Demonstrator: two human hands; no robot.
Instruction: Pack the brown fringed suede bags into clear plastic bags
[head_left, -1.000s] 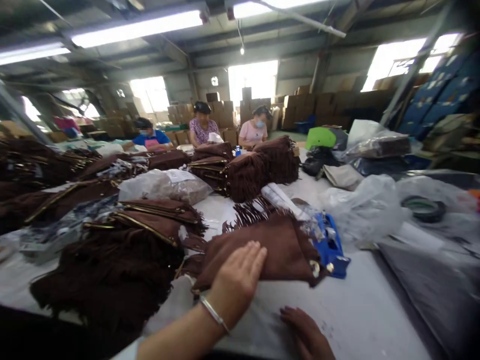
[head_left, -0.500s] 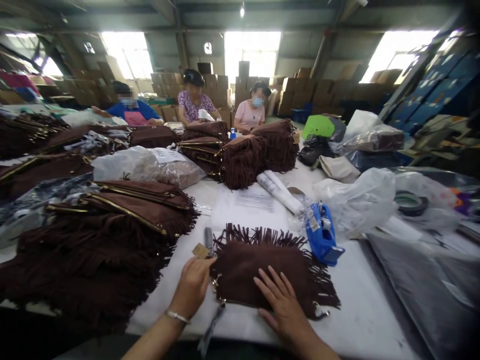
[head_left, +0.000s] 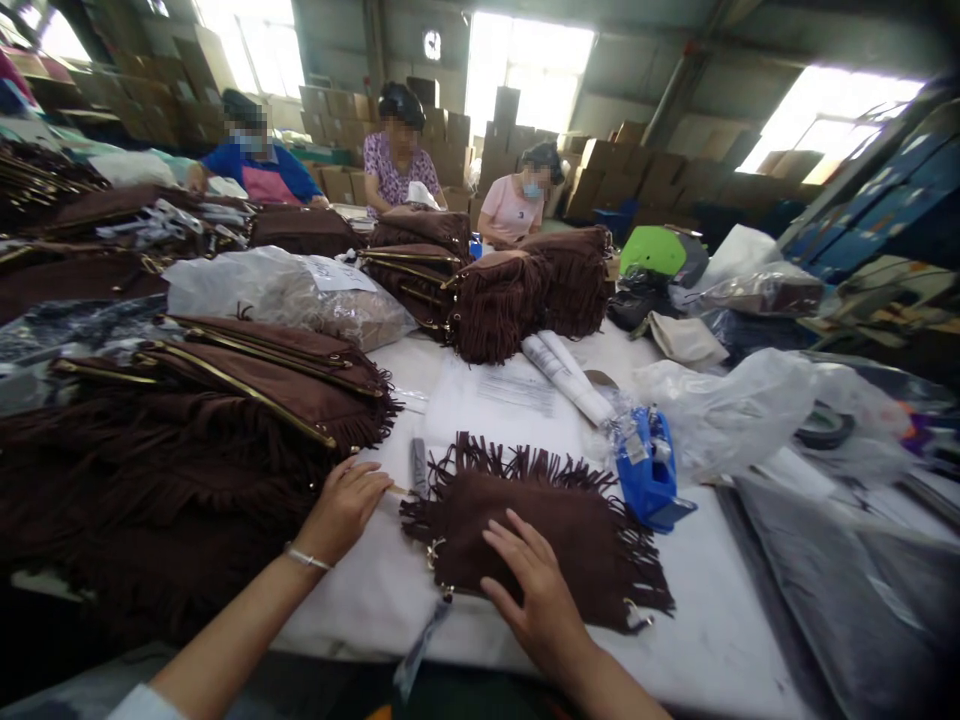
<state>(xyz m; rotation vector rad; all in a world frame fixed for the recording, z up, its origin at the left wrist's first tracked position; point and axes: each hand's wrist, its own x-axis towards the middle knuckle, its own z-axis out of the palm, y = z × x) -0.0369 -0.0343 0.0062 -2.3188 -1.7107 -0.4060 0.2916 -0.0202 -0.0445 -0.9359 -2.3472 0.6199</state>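
Note:
A dark brown fringed bag [head_left: 547, 535] lies flat on the white-covered table, its fringe fanned out at the far edge and both sides. My right hand [head_left: 536, 590] rests on it with fingers spread. Just off the bag's left side, my left hand [head_left: 349, 505] has its fingers together, the tips at a small tan tag [head_left: 402, 490] seen nearly edge-on; the thumb side is partly hidden. A wrapped strip [head_left: 426, 640] hangs from the metal ring at the bag's near left corner. Beyond the tag lies a grey plastic-wrapped piece [head_left: 418, 465].
Brown fringed bags with gold zips [head_left: 247, 390] are piled at left, and more bags [head_left: 499, 300] stand ahead. A blue tape dispenser [head_left: 652, 480] sits right of the bag, near clear plastic [head_left: 735, 400] and dark grey sheets [head_left: 832, 580]. Three people [head_left: 394, 160] work across the table.
My left hand has moved left, away from the bag's edge, and the tag has turned from face-up to edge-on. My right hand has shifted slightly left on the bag. The view has tilted.

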